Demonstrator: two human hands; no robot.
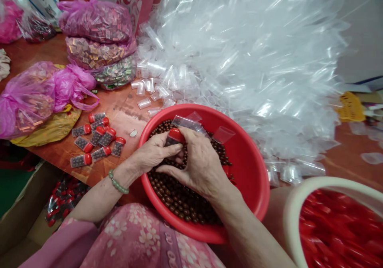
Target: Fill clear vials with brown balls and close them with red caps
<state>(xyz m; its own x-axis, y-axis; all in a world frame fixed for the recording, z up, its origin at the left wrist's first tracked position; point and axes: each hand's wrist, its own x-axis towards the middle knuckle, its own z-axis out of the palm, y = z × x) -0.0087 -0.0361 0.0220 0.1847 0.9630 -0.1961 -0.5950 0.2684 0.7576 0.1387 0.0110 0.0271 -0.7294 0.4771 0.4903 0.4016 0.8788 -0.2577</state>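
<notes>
Over the red basin (pixel 263 204), my left hand (pixel 154 152) is closed around a clear plastic tube with a red cap (pixel 174 134) and dark contents. My right hand (pixel 203 160) meets it from the other side, its fingers curled against the cap and its thumb held lower, apart from the tube. The fingers hide most of the tube's lower part. Small round brown balls (pixel 176 204) fill much of the basin below both hands. A few clear empty tubes (pixel 188 123) lie on the balls near the basin's far rim.
Several filled, red-capped tubes (pixel 101 138) lie left on the table (pixel 119 120); more sit in a carton (pixel 26 198) below. A big heap of clear tubes (pixel 248 56) spreads behind the basin. Pink bags (pixel 95 24) stand back left. A white bucket (pixel 291 216) of red caps (pixel 341 228) is right.
</notes>
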